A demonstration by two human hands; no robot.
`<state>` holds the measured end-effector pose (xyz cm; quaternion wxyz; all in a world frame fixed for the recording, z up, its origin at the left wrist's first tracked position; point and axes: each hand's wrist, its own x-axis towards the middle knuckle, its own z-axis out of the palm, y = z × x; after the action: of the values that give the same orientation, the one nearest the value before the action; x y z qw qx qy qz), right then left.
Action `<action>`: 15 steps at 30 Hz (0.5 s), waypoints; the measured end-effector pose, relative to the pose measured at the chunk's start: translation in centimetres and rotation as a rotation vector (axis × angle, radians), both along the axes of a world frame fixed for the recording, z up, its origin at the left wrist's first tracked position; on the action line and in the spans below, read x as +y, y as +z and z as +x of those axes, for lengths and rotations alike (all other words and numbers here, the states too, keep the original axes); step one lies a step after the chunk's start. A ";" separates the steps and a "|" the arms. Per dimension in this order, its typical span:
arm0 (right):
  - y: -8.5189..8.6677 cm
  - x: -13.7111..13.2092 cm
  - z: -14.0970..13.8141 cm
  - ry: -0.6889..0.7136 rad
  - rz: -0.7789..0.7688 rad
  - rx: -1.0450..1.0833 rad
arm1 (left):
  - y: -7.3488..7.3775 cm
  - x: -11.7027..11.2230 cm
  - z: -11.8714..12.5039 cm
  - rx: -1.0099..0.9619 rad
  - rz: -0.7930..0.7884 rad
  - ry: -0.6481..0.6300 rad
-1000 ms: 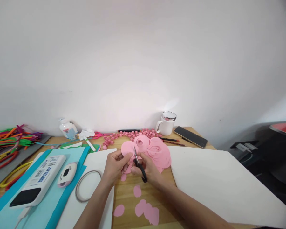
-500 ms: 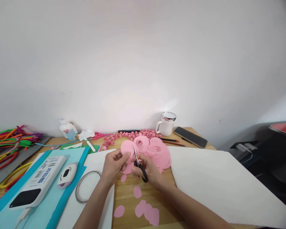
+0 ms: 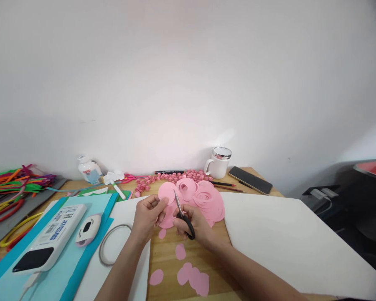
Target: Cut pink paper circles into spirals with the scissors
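Between thumb and fingers, my left hand [image 3: 150, 213] pinches a pink paper circle [image 3: 167, 192]. My right hand [image 3: 191, 221] grips black-handled scissors [image 3: 186, 221], their blades pointing up and away at the circle's right edge. Whether the blades are cutting into the paper is too small to tell. Just beyond both hands lies a heap of pink paper rings and circles [image 3: 211, 205]. Small pink paper ovals [image 3: 192, 278] are scattered on the wooden table below my hands.
Curled pink paper pieces [image 3: 147, 182] line the back, beside a white mug [image 3: 219, 164] and a phone [image 3: 250, 180]. On the left, a power bank [image 3: 50, 238] rests on blue sheets, near colourful pipe cleaners [image 3: 19, 184]. A white board [image 3: 288, 242] covers the right side.
The paper circle and my left hand have shifted slightly up and left. The scissors stay in my right hand, their tips now a little further left. The surrounding things stay put.
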<state>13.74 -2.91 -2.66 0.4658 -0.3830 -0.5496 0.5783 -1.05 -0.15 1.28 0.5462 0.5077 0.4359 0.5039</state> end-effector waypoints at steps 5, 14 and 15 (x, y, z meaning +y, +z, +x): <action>0.0 0.0 0.0 0.039 0.018 -0.007 | 0.1 0.0 0.2 -0.108 -0.011 0.023; 0.1 0.0 -0.1 0.059 0.005 0.007 | -0.1 -0.1 0.2 0.031 0.016 -0.017; 0.3 0.0 -0.2 0.046 0.014 0.024 | -0.1 -0.1 0.2 0.042 0.013 -0.026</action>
<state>13.59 -2.87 -2.37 0.4616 -0.3598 -0.5567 0.5895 -0.84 -0.26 1.17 0.5402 0.5275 0.4372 0.4886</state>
